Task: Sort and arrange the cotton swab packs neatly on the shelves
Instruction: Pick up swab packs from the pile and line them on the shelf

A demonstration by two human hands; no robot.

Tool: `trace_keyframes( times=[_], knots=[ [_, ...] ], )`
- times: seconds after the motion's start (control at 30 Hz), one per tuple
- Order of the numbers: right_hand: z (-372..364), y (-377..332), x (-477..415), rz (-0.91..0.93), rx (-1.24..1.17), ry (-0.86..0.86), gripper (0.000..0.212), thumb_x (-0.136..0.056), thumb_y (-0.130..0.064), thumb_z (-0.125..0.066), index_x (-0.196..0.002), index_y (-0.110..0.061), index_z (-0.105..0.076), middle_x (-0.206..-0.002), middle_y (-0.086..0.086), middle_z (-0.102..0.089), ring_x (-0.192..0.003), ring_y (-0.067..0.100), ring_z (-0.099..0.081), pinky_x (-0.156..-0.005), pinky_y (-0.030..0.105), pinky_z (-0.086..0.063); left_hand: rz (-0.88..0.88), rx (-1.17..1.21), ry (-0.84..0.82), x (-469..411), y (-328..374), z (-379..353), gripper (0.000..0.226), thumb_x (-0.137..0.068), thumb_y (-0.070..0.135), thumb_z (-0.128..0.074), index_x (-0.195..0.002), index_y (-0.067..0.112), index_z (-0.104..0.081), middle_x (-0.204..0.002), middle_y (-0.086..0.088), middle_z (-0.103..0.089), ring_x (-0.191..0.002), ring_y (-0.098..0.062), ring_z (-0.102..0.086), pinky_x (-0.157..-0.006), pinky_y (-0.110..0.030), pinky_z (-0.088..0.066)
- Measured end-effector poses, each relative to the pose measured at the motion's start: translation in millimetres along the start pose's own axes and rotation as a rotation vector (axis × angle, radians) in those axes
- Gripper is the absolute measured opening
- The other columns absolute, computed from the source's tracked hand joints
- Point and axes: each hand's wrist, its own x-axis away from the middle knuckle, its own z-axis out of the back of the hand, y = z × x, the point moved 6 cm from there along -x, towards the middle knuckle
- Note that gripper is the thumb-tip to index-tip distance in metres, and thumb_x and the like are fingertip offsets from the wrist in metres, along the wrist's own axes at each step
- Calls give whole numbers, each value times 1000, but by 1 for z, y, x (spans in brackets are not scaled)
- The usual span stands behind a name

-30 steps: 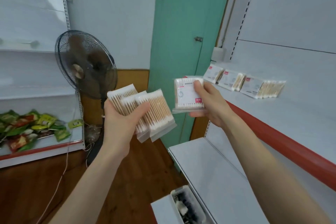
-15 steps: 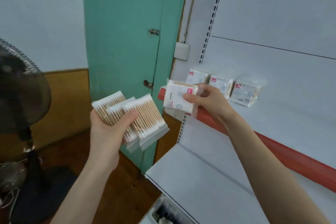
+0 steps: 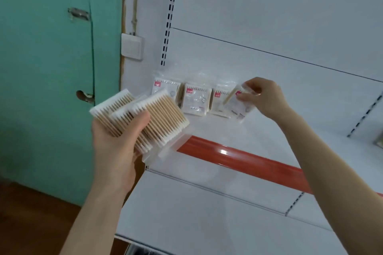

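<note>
The right hand (image 3: 263, 97) is pinching the top corner of a clear plastic cotton-swab pack (image 3: 238, 107), which is hanging tilted down-left of the pinch, just beside the shelved row (image 3: 195, 100); the left hand (image 3: 116, 143) is gripping three more packs (image 3: 149, 114).

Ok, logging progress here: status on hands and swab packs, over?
Left hand grips fanned swab packs. Right hand pinches one pack beside shelf row. Nothing blocking.

Left hand (image 3: 116, 141) grips fanned swab packs (image 3: 143, 118); right hand (image 3: 263, 97) pinches one pack (image 3: 238, 107) on the shelf (image 3: 290, 136).
</note>
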Motion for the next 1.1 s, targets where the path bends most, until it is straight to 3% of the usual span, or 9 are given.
trace_keyframes(
  times=[0.2,0.33,0.47,0.53,0.63,0.77,0.87,0.97,1.1],
  knots=[
    [-44,4,-23,92,150,-104,47,-79,-24,-72,-122,-13,-58,-124,9,-48,-116,23,-46,-88,19,-30,-51,-19,-29,-24,-2,-5,88,-52,30,-82,-129,12,-46,-116,-6,-65,-97,-18,-68,-61,-23,-56],
    [-40,9,-14,110,161,46,36,-78,-26,-73,-108,-12,-62,-120,7,-50,-116,23,-44,-84,22,-31,-71,-54,-22,-32,-5,-7,114,-29,49,-90,-128,10,-47,-112,-7,-67,-96,-19,-68,-60,-24,-55],
    [-43,6,-16,91,245,-44,38,-80,-32,-70,-114,-17,-62,-123,5,-49,-119,22,-41,-90,27,-34,-34,-21,-59,-42,-6,-15,84,-55,30,-78,-130,9,-47,-118,-10,-64,-95,-17,-68,-58,-22,-55],
    [-35,5,-13,81,231,-9,47,-79,-33,-70,-122,-19,-57,-126,3,-49,-122,21,-41,-94,27,-33,-22,-29,-80,-48,-6,-18,86,-53,32,-81,-130,9,-47,-119,-10,-63,-95,-18,-68,-59,-24,-55],
    [-14,-12,-1,91,-148,172,26,-83,-25,-68,-108,-21,-62,-105,-8,-61,-104,10,-56,-88,22,-43,-10,-47,-120,-54,-6,-25,97,-42,38,-88,-127,9,-50,-114,-9,-66,-94,-19,-69,-60,-27,-56],
    [-22,-73,27,286,-408,87,6,-82,-32,-65,-84,-37,-62,-89,-22,-63,-89,-4,-60,-80,17,-48,41,-10,-156,-60,-13,-39,73,-58,20,-73,-127,8,-48,-113,-8,-66,-92,-18,-69,-58,-24,-55],
    [-52,-105,48,486,-245,-166,56,-66,-56,-65,-118,-37,-55,-126,-15,-51,-119,-3,-44,-100,9,-33,42,19,-189,-65,-9,-45,72,-59,23,-71,-126,9,-50,-112,-8,-66,-94,-18,-68,-60,-24,-55],
    [-78,-107,51,509,-109,-319,88,-61,-53,-73,-138,-37,-34,-148,-11,-29,-135,3,-26,-109,14,-21,81,49,-185,-72,-8,-44,62,-64,27,-68,-123,11,-54,-111,-8,-67,-97,-18,-68,-63,-26,-57],
    [-70,-113,44,544,-255,-81,50,-72,-33,-69,-120,-26,-54,-116,-17,-54,-108,1,-51,-93,11,-39,131,29,-265,-81,-11,-38,50,-67,27,-65,-114,13,-59,-109,-9,-68,-99,-22,-67,-69,-32,-59]
  ],
)
